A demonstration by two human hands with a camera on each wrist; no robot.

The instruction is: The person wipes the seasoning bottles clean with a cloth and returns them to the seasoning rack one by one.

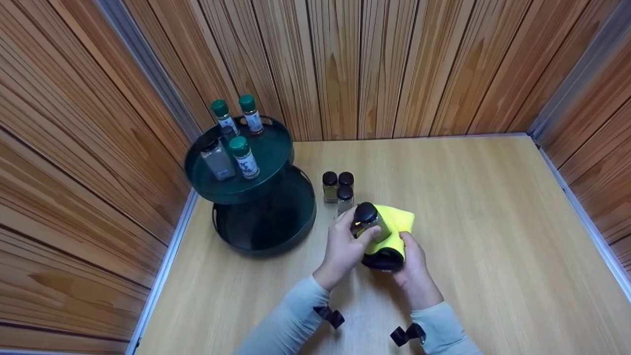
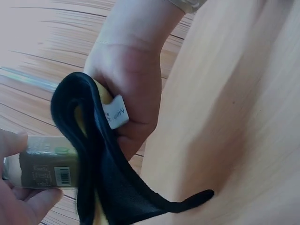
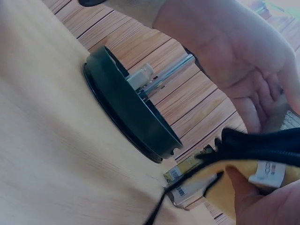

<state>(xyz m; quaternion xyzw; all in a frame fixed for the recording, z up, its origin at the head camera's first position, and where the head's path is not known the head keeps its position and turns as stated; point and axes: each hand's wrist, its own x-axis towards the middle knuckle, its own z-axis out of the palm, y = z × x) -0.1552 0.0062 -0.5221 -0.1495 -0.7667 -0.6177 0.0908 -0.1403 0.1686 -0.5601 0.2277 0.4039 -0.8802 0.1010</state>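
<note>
A wooden table (image 1: 493,212) bore a dark green two-tier rack (image 1: 236,198) at left.
Right of the rack, a black-edged yellow cloth (image 1: 402,217) was gripped by the right hand (image 1: 415,268) between thumb and fingers; the left hand (image 1: 343,249) pinched a dark-capped jar (image 1: 370,219) above the table, its lower end at the cloth. Three similar jars (image 1: 345,192) stood grouped near the left hand; three green-capped bottles (image 1: 246,162) occupied the upper tier.
</note>
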